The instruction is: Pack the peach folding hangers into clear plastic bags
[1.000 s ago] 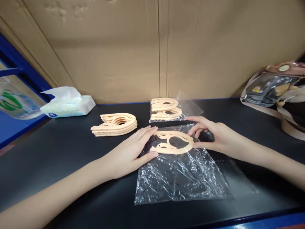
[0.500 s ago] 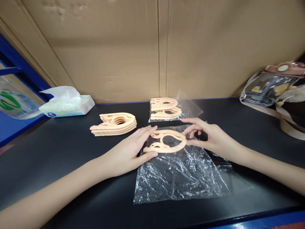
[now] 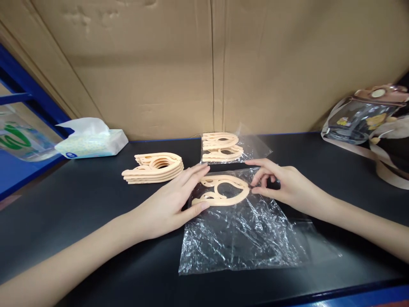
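A peach-coloured folding hanger (image 3: 234,201), folded into a loop, lies at the upper part of a clear plastic bag (image 3: 230,249). My left hand (image 3: 172,200) rests at the hanger's left end, fingers stretched out and thumb apart, thumb on the lower arm. At the hanger's rounded right end, my right hand (image 3: 284,183) pinches what looks like the bag's film between thumb and a bent finger, its index finger extended. A stack of several folded hangers (image 3: 153,172) sits left of my left hand. Behind, more hangers (image 3: 222,147) lie in another clear bag (image 3: 255,147).
A tissue pack (image 3: 92,145) stands at the back left, beside a clear bottle with green print (image 3: 22,138) near a blue frame. At the right are a clear drinking bottle (image 3: 358,121) and its strap (image 3: 393,175). Cardboard (image 3: 143,76) walls the black table's (image 3: 105,273) back.
My left hand has shifted very slightly left along the hanger. My right thumb and bent finger have come closer together by the hanger's tip. The stacks have stayed put.
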Motion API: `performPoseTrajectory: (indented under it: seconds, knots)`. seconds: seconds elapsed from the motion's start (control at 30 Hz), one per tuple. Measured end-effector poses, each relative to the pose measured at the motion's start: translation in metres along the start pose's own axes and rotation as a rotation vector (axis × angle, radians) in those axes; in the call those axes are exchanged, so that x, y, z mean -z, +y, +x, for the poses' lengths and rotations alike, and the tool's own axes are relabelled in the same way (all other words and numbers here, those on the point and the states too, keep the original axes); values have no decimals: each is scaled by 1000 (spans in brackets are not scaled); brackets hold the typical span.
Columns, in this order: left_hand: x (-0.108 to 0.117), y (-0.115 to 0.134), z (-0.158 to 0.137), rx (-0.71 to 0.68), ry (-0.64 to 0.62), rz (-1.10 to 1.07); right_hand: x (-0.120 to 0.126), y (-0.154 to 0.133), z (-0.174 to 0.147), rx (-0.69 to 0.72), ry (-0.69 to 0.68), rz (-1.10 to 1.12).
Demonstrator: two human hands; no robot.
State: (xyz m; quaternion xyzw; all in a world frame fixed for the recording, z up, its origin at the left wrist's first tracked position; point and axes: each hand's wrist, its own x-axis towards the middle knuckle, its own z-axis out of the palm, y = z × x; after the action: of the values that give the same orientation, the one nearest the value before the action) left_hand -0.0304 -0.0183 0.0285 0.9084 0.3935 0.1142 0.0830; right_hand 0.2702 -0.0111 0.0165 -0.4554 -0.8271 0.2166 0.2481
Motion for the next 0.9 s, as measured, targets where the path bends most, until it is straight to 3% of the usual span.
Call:
performPoseTrajectory:
  seconds: [0.2,0.33,0.5,0.7,0.9]
  knots:
    - [32,-28,5,-66,107,257,12,5,0,-21,38,-122]
    - [54,-61,-1,65,63,357,16,6,1,-32,65,-189]
    - [70,-90,-12,205,16,334,18,5,1,-43,65,-198]
    - [76,-91,-12,304,24,287,19,4,0,-53,77,-189]
    - [73,-76,-6,258,85,189,23,0,-2,-25,143,-173]
